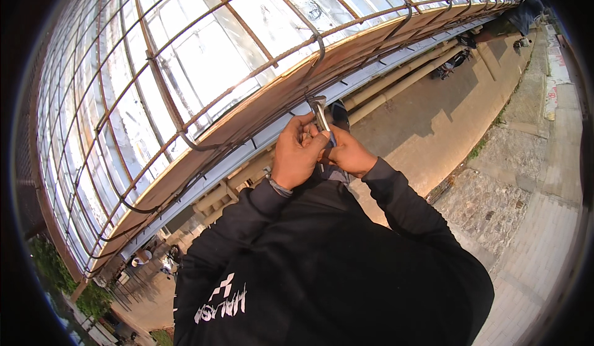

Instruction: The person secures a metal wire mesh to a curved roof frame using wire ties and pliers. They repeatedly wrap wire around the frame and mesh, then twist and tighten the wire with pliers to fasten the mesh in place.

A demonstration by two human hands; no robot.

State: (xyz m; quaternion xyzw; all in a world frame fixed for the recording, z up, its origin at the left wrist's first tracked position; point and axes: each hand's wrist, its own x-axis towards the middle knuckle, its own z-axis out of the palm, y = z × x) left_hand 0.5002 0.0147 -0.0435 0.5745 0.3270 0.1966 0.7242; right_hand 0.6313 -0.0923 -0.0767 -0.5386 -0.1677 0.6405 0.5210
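Observation:
My left hand (296,156) is closed, its thumb and fingers pinched together in front of my chest. What it pinches, if anything, is too small to make out. Against it, my right hand (351,153) is wrapped round a narrow metal hand tool (321,116) with a shiny silver shaft and a dark, jaw-like head pointing up and away from me. The tool's lower part is hidden by my fingers. Just beyond the tool's head runs the edge of a grid of rusty rebar (235,88), with bent bar ends hooking down over the edge.
Shiny metal decking (210,43) lies under the rebar, edged by a wooden board (247,111). Far below are long tan beams (402,80), brown ground (427,136) and a parked motorcycle (455,61). A stone slope (489,204) lies at the right.

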